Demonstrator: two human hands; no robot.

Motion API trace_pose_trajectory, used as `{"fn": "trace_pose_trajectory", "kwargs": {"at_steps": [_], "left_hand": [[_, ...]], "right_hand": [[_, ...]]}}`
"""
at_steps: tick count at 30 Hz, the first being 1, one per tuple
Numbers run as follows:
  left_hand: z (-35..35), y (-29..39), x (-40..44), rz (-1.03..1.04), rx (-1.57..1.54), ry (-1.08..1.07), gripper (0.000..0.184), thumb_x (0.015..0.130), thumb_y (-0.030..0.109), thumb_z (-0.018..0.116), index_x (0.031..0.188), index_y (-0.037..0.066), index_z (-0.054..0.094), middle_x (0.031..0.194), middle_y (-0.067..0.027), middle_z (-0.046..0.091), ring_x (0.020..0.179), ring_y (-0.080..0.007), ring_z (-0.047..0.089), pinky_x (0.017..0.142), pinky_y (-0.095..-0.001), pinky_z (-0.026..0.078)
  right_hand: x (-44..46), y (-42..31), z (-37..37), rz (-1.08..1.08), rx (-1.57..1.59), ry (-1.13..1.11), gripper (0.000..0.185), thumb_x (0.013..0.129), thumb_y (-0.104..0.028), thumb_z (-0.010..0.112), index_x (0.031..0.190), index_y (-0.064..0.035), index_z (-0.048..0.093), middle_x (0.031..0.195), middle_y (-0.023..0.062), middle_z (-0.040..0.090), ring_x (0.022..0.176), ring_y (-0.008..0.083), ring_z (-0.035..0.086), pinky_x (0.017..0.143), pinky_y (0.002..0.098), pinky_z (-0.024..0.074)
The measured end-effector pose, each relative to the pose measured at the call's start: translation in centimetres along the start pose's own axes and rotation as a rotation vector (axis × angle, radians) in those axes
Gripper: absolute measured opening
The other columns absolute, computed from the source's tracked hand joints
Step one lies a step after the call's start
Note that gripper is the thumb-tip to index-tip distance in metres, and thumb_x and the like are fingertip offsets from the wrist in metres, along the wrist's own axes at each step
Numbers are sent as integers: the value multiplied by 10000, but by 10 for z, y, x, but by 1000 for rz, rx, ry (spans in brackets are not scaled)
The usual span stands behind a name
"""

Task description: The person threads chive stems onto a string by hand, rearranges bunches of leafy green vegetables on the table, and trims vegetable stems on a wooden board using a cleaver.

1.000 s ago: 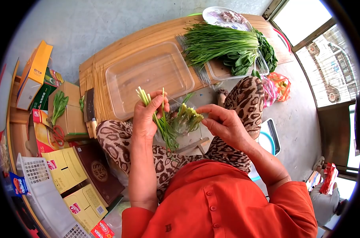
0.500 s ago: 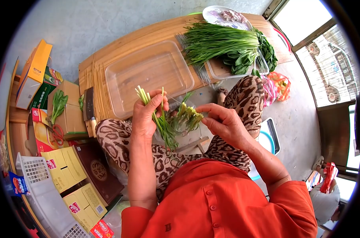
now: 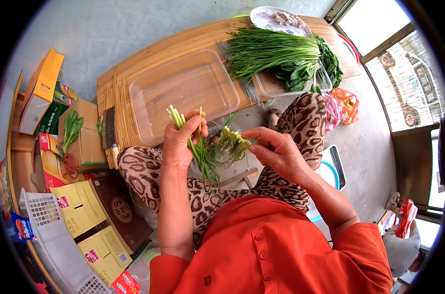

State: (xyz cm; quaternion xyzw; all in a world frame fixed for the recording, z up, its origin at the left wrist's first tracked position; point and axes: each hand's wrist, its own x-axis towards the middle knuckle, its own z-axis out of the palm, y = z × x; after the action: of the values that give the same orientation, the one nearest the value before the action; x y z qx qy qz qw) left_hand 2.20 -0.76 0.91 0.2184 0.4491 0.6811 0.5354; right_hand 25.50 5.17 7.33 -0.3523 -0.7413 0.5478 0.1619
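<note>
My left hand [image 3: 179, 147] is closed round a small bunch of green stalks [image 3: 202, 156], pale cut ends up and leaves hanging down. A thin skewer or wire runs from near it toward my right hand. Folded green pieces [image 3: 232, 143] are threaded in a row along it. My right hand [image 3: 274, 149] pinches the end of that row between thumb and fingers. Beyond both hands lies a clear plastic tray [image 3: 183, 93] on the wooden table [image 3: 183, 46]. A big heap of long green stalks [image 3: 276, 51] rests at the table's right part.
Thin sticks [image 3: 119, 108] and a cleaver [image 3: 109, 128] lie at the table's left end. Boxes [image 3: 80, 208], red scissors [image 3: 71, 164] and a white basket [image 3: 60, 250] stand left. A patterned plate [image 3: 276, 22] is at the back. Another person [image 3: 401, 247] is at far right.
My hands have barely moved; both keep their holds. At far right the other person has shifted slightly.
</note>
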Motion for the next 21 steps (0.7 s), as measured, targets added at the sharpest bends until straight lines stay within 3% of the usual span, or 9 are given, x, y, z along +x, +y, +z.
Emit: {"fn": "trace_pose_trajectory", "kwargs": {"at_steps": [21], "left_hand": [[-5,1,0,26,28,-22,203,803,161,740,950,37,675,786,-36,652,660,-124,598,498,-207,353]], "right_hand": [[-1,0,0,-7,-15,-11,252,887,-66,577,1136,-39,589,545,28,434,516,79,389,493,276,361]]}}
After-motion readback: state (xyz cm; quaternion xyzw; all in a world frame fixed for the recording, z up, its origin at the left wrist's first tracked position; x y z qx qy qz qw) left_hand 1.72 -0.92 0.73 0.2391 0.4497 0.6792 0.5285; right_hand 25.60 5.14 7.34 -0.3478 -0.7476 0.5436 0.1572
